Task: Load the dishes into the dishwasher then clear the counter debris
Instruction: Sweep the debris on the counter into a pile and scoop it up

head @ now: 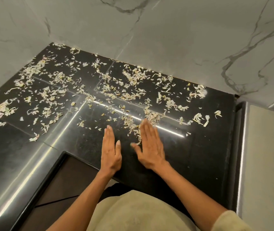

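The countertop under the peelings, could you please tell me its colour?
Glossy black countertop, seen in the head view.

Both hands lie flat, fingers straight: left hand [111,151] edge-down, right hand [150,147] palm-down, slightly blurred.

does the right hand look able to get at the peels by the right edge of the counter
Probably yes: the right hand lies flat on the black counter, and only bare surface separates it from those peels.

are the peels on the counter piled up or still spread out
Spread out. The peels lie scattered over most of the black counter, from the far wall to both flat hands, left and right.
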`<state>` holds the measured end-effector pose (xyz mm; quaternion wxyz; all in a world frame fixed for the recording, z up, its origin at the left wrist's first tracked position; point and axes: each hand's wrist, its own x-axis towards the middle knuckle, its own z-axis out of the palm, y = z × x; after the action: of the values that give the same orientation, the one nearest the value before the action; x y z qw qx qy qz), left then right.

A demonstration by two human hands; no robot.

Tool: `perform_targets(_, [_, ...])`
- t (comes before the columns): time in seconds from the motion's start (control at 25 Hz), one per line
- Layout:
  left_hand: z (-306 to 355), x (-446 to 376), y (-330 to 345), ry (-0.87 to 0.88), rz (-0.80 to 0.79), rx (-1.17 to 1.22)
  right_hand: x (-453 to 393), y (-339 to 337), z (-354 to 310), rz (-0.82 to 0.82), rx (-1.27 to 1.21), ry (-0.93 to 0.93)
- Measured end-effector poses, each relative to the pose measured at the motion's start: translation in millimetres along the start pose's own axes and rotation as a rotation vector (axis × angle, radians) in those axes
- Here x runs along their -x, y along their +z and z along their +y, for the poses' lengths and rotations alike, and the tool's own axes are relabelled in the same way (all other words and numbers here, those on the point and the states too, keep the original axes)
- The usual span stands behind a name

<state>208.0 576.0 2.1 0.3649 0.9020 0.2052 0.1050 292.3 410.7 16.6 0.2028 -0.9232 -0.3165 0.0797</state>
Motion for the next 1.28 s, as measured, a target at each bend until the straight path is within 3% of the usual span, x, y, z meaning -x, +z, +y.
perform_targets(0.16, [-14.8, 6.8, -11.8, 0.003, 0.027, -0.044, 3.7, 22.6, -21.2, -0.169, 0.221, -0.341])
perform_targets(0.36, [-8.8, 6.9, -14.8, -0.02, -0.01, -0.031, -87.4, 9.2, 3.4, -0.183, 0.323, -0.254])
perform_targets(0.48, [-13.8, 10.9, -26.6, -0.047, 0.053, 0.063, -110.0, 9.4, -1.2, -0.154, 0.368, -0.239])
perform_targets(0.72, [-52.4, 13.1, -51.6, -0.229, 0.291, 0.153, -99.4, 58.4, -108.0, -0.199, 0.26, -0.552])
perform_targets(0.92, [-69.7, -3.0, -69.7, -0.33, 0.347, 0.198, -122.5, 87.7, -153.6, -0.291, 0.302, -0.734])
perform_targets(1.0, [-77.8, -6.7, -72.5, -0.321, 0.324, 0.156, -147.6, 78.0, -148.6, -0.286, 0.332, -0.716])
perform_targets(1.28, [-75.8, -12.1, -65.6, -0.331, 0.239, -0.046, -173.5, 53.0, -99.2, -0.14, 0.368, -0.285])
